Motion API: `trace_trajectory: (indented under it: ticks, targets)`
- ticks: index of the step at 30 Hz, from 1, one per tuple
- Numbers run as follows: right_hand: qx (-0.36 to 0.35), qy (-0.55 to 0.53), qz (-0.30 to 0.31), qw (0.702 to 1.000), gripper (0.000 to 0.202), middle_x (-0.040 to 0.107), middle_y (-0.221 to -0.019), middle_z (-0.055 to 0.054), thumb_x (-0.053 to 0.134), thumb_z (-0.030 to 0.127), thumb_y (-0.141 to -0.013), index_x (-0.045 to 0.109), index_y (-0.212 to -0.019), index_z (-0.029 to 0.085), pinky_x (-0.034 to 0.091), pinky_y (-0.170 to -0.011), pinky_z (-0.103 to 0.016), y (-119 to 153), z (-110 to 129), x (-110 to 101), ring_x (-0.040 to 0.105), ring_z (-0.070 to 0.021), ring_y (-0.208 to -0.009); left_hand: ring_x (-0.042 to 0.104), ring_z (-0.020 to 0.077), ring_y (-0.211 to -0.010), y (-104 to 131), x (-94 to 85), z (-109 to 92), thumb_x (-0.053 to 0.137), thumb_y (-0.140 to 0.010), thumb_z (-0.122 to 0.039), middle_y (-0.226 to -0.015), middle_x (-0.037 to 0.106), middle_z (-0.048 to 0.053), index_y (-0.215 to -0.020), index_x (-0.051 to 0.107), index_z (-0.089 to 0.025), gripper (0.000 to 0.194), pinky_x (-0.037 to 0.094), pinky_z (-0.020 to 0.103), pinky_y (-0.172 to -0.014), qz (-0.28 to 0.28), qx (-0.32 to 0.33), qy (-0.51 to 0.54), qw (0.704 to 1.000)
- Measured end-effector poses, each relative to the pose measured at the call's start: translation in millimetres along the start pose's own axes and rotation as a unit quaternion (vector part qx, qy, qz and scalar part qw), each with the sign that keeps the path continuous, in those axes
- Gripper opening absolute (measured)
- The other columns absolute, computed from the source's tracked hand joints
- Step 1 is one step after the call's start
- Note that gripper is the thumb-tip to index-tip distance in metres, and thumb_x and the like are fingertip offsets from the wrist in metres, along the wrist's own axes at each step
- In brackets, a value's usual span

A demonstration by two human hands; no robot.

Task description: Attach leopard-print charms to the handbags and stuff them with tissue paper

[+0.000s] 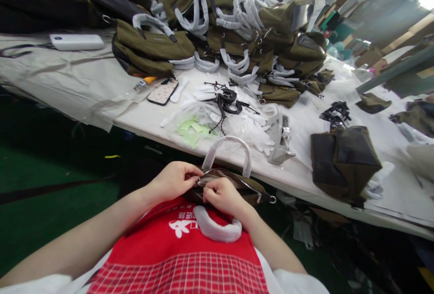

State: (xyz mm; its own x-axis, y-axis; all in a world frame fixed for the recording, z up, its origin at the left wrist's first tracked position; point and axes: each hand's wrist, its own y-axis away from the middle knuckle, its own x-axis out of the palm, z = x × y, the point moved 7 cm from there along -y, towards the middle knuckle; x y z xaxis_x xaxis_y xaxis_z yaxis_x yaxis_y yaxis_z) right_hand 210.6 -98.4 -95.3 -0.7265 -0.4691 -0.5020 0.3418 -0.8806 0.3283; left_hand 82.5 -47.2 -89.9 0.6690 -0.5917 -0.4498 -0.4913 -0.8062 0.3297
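An olive handbag [252, 192] rests against my red apron, its zipped top gaping partway and its lining showing. White wrapping covers both of its handles; one handle [228, 140] stands up on the table side and the other droops over the apron. My left hand [176, 180] pinches at the left end of the zipper, thumb and fingers together. Close beside it, my right hand [222, 194] has its fingers curled on the near edge of the bag's opening. Whatever small part sits between the left fingertips is hidden.
Olive bags with wrapped handles pile up along the back of the table [129, 115]. Nearer lie a phone [163, 91], black straps [227, 100], plastic with green slips [192, 130] and a grey metal device [280, 136]. A dark bag [346, 161] stands at right.
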Motion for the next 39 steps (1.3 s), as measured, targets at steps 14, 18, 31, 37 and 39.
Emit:
trace_trajectory:
  ticks: [14,18,31,37,39]
  targets:
    - [0.012,0.111,-0.020,0.994,0.025,0.069,-0.069,-0.001,0.050,0.019,-0.087,0.069,-0.071,0.019,0.036,-0.057,-0.022,-13,3,12,0.059,-0.0141,-0.064,0.066,0.0274,-0.086,2,-0.8,-30,0.056,-0.069,-0.009,-0.082,0.073,0.008,-0.080,0.076,-0.022,0.027,0.050,0.037,-0.080,0.039,0.091,-0.276,0.956]
    - [-0.024,0.136,-0.058,0.989,0.022,0.070,-0.071,-0.002,0.052,0.020,-0.086,0.069,-0.072,0.021,0.036,-0.056,-0.025,-17,5,12,0.061,-0.0167,-0.065,0.066,0.0296,-0.085,-1,-0.7,-34,0.052,-0.071,-0.006,-0.087,0.072,0.012,-0.084,0.073,-0.018,0.028,0.050,0.041,-0.077,0.053,0.062,-0.324,0.943]
    - [-0.102,-0.248,-0.122,0.956,0.007,0.071,-0.087,-0.004,0.066,0.021,-0.076,0.068,-0.082,0.020,0.049,-0.080,-0.030,-21,6,4,0.065,-0.0196,-0.086,0.058,0.0168,-0.071,-6,-52.2,-60,0.049,-0.070,-0.013,-0.078,0.063,0.000,-0.088,0.061,-0.020,0.022,0.044,0.024,-0.063,0.061,0.106,-0.110,0.986]
    - [-0.009,-0.387,-0.084,0.918,0.024,0.064,-0.060,0.000,0.073,0.040,-0.073,0.066,-0.078,0.017,0.041,-0.056,-0.023,-31,-20,21,0.053,-0.0117,-0.054,0.062,0.0158,-0.073,-70,-40.5,-78,0.057,-0.069,-0.018,-0.079,0.068,-0.001,-0.090,0.066,-0.018,0.023,0.046,0.021,-0.063,0.115,0.172,-0.070,0.976]
    - [0.016,-0.369,-0.071,0.927,0.024,0.060,-0.055,0.001,0.073,0.040,-0.073,0.069,-0.075,0.016,0.036,-0.051,-0.021,-29,-23,25,0.047,-0.0094,-0.048,0.064,0.0161,-0.074,-104,-52.2,-84,0.054,-0.075,-0.020,-0.081,0.071,0.001,-0.089,0.067,-0.018,0.019,0.048,0.022,-0.066,0.016,0.180,-0.113,0.977]
